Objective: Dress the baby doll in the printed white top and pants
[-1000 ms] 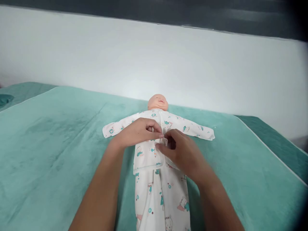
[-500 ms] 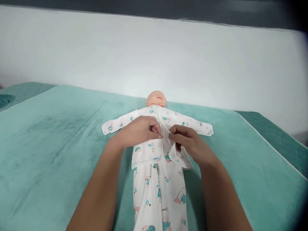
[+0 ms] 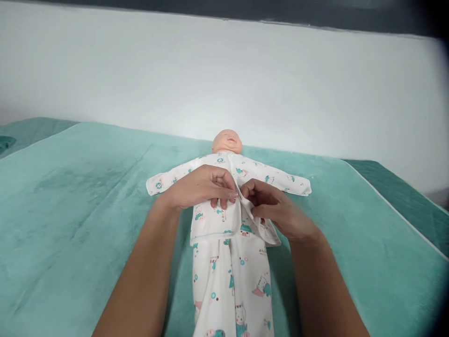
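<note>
A baby doll (image 3: pixel 227 142) lies on its back, dressed in a white printed baby jacket (image 3: pixel 213 224) and matching trousers (image 3: pixel 245 281). Its sleeves stretch out to both sides. Over the chest, my left hand (image 3: pixel 210 187) pinches the edge of the jacket's left-hand front panel between thumb and fingers. Close beside it, my right hand (image 3: pixel 271 206) grips the edge of the other front panel, whose lower corner is lifted and folded back. The two panels part below my hands, showing the trousers' waist. Any fastener at my fingertips is too small to make out.
A teal plush cover (image 3: pixel 98 196) spreads under the doll, with white seams and darker teal side parts (image 3: pixel 396 196). Behind the doll's head rises a white wall (image 3: pixel 224 79) with a dark band (image 3: pixel 224 9) along its top.
My hands have drawn slightly closer at the jacket's front edges. The left fingers have spread a little below the thumb, and the right fingers have shifted left with the folded panel.
</note>
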`<state>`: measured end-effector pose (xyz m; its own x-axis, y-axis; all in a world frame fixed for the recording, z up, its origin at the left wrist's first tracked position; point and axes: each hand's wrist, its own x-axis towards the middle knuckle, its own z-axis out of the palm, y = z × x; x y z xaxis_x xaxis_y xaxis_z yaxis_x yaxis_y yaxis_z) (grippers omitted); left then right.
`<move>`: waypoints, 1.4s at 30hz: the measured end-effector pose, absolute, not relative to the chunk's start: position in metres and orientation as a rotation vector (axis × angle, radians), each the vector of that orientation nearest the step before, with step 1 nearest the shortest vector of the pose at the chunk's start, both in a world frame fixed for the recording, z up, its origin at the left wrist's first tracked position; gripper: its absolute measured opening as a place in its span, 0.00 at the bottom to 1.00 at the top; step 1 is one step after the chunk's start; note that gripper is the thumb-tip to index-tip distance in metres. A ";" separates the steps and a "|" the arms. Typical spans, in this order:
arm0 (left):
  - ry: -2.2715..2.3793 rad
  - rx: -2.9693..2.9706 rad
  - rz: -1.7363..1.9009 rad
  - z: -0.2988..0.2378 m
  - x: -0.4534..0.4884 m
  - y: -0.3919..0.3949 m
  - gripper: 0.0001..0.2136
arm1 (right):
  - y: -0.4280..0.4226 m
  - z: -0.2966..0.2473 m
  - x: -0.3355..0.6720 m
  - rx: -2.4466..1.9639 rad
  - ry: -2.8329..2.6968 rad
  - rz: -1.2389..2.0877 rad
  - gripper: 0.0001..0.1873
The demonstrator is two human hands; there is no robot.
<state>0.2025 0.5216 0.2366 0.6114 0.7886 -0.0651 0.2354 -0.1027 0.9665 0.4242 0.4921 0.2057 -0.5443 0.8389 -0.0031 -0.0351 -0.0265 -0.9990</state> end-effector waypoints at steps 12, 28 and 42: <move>0.826 1.631 0.590 0.233 0.199 0.525 0.05 | 0.493 0.200 0.417 -0.836 -1.466 1.606 0.14; 0.816 1.612 0.595 0.231 0.199 0.525 0.03 | 0.488 0.203 0.408 -0.968 -1.578 1.507 0.08; 0.763 1.607 0.575 0.227 0.195 0.529 0.03 | 0.484 0.206 0.407 -1.137 -1.647 1.473 0.12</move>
<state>0.1948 0.5291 0.2273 0.6621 0.7479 -0.0476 0.1599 -0.0789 0.9840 0.4072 0.4835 0.2062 -0.4170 0.9052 -0.0819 0.1819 -0.0051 -0.9833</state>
